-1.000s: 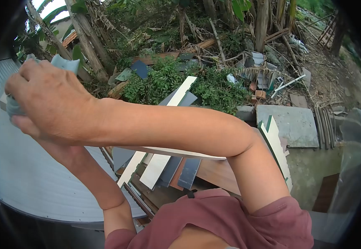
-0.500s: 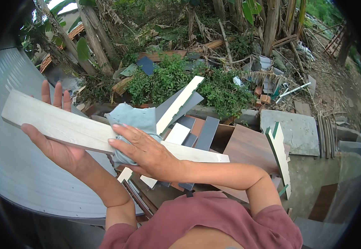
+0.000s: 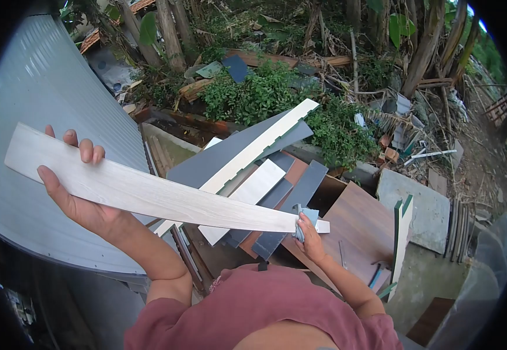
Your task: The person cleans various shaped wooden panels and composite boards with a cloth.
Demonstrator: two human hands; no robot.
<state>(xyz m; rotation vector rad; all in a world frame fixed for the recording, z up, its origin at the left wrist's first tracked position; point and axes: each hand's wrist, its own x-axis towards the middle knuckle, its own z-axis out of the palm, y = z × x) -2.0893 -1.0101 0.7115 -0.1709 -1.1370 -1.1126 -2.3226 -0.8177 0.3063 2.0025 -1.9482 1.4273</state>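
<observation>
A long whitish wood-grain plank [image 3: 166, 195] stretches across the view in front of me. My left hand [image 3: 92, 213] grips it near its left end, thumb on the near edge and fingertips over the far edge. My right hand [image 3: 310, 242] is closed on a light blue cloth [image 3: 307, 217], which is folded round the plank close to its right end. A short piece of plank shows beyond the cloth. The palm side of the right hand is hidden.
Below lie stacked grey planks [image 3: 280, 242], a cream strip with notched green edging [image 3: 265, 137] and a brown board [image 3: 347, 219]. A blue-handled tool [image 3: 376, 274] rests on that board. Corrugated metal sheeting [image 3: 61, 116] curves along the left; bushes [image 3: 253, 96] grow behind.
My right hand has slid the cloth rightward along the plank, from near the middle to near the right end. My left fingers have curled over the plank's edge. The view has shifted.
</observation>
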